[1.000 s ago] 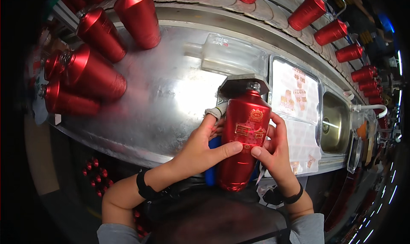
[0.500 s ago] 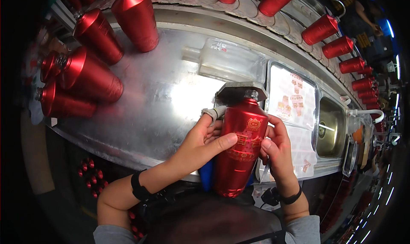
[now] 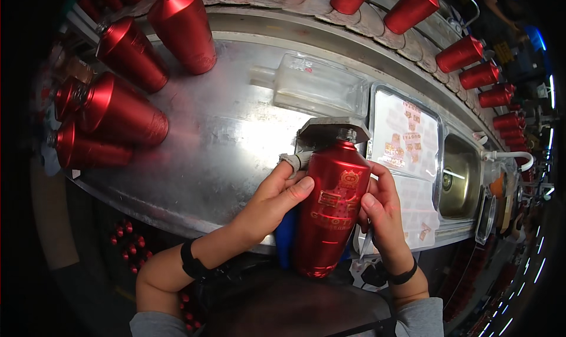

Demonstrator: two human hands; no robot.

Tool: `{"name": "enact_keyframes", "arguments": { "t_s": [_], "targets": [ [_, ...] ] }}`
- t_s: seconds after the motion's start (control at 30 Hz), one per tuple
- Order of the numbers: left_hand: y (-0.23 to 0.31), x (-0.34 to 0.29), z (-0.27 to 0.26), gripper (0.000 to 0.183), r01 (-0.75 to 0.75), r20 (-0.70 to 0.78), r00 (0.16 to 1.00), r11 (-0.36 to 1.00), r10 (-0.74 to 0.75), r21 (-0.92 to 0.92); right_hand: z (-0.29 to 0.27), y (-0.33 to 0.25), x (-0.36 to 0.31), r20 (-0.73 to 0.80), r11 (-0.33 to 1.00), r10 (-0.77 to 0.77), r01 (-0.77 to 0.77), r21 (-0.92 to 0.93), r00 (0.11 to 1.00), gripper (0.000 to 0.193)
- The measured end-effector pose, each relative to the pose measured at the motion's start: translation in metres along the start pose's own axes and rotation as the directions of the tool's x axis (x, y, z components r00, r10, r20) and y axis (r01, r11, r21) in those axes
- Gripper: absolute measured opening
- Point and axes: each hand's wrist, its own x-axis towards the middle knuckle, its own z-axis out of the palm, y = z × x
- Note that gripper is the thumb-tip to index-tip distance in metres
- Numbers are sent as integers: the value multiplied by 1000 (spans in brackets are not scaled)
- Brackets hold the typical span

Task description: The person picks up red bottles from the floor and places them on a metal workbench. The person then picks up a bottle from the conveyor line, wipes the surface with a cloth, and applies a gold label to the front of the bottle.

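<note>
A red metallic bottle (image 3: 327,219) with gold print and a bare threaded clear neck is between my hands, its base toward me and its neck against a grey angled rest (image 3: 333,126). My left hand (image 3: 282,196) grips its left side, thumb on the front and a pale cloth wrap on one finger. My right hand (image 3: 383,204) holds the right side, thumb and fingertips on the bottle. A thin pale blade-like piece (image 3: 367,242) shows below the right fingers; how it is held is hidden.
Several red bottles (image 3: 124,110) stand at the left on the metal table (image 3: 206,130). A clear plastic box (image 3: 320,84) and a tray with printed sheets (image 3: 407,133) lie beyond my hands. At right is a sink (image 3: 458,178); bottles line a slatted conveyor (image 3: 365,27) behind.
My left thumb has shifted left off the bottle's printed front, toward its edge. Bottles on the conveyor have moved. The held bottle stays nearly in place.
</note>
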Motion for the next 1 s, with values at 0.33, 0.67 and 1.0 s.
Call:
{"name": "enact_keyframes", "arguments": {
  "t_s": [0.33, 0.67, 1.0],
  "targets": [
    [-1, 1, 2, 57, -42, 19, 999, 993, 40, 110, 4, -1, 4, -46, 1000, -4, 2, -30, 999, 60],
    [3, 2, 7, 75, -77, -4, 997, 971, 80, 227, 7, -5, 6, -54, 984, -73, 63, -169, 996, 66],
    [19, 10, 18, 70, -145, -32, 986, 937, 164, 319, 8, -20, 14, -75, 984, -105, 93, -152, 992, 60]
  ]
}}
